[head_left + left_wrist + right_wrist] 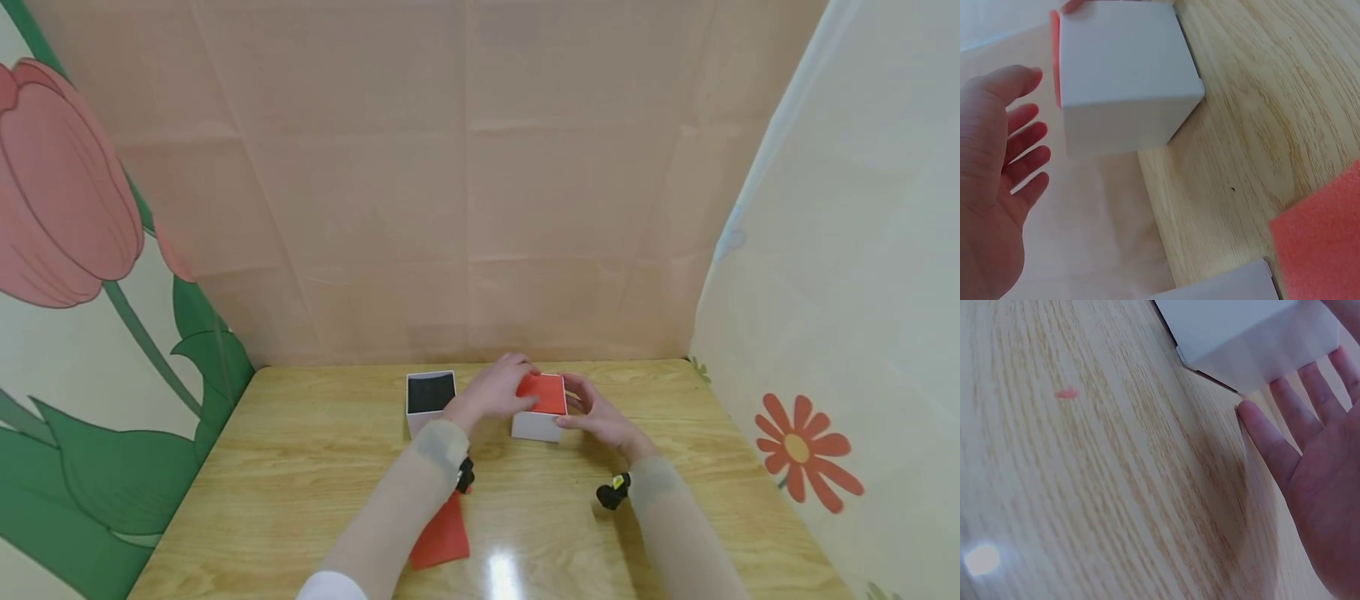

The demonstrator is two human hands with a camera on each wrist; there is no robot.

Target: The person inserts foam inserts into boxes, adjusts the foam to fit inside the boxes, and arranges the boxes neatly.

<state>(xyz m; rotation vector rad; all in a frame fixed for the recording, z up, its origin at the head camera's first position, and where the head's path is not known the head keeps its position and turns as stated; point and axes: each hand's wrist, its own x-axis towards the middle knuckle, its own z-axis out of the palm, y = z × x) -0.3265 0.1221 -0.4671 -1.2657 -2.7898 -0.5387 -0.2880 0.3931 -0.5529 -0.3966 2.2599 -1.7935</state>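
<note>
A white box (536, 427) stands on the table with a red foam piece (546, 393) at its top. The foam's edge stands slightly above the rim in the left wrist view. My left hand (498, 389) hovers over that foam with loosely bent fingers and nothing between them. At the box's right side, my right hand (600, 417) holds the corner, thumb on the front face and fingers along the side. The right wrist view shows those fingers (1297, 419) against the box wall. What lies beneath the foam is hidden.
A second white box (420, 423) with black lining stands to the left, partly behind my left wrist. Nearer me, a red foam sheet (442, 537) lies on the wooden table (300, 467), partly under my left forearm. A tan backdrop (465, 208) rises behind the table.
</note>
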